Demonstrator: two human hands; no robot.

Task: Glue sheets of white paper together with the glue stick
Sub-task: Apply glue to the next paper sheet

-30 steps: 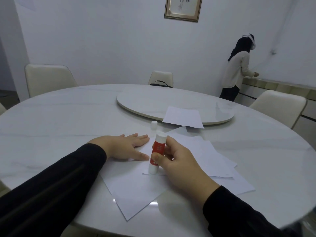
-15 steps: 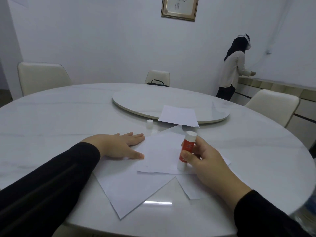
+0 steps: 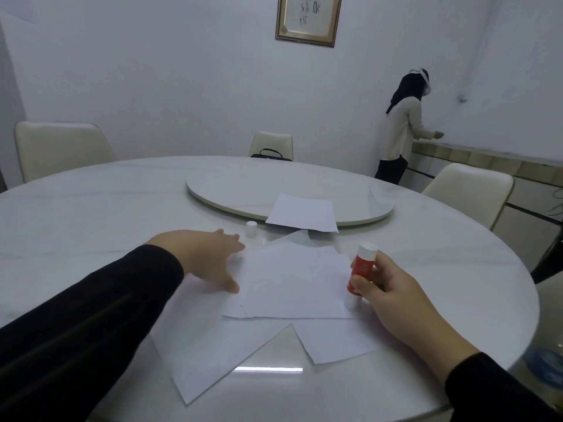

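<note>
The right hand [image 3: 393,287] grips the glue stick [image 3: 361,271], its fingers [image 3: 358,281] closed around it; the left hand [image 3: 207,257] lies open beside the top sheet [image 3: 295,281]. Best press that sheet flat, stroking glue along the edge nearest the right fingers.

Two arms in long black sleeves that end at the wrists; the left hand [image 3: 201,257] and right hand [image 3: 393,295] are bare, without rings.

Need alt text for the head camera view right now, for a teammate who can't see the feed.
The right hand holds a red glue stick upside down, tip on the right edge of the top sheet of overlapping white paper, while the left hand rests open on the sheet's left edge. The white cap stands beyond on the round table, near another sheet on the turntable.
</note>
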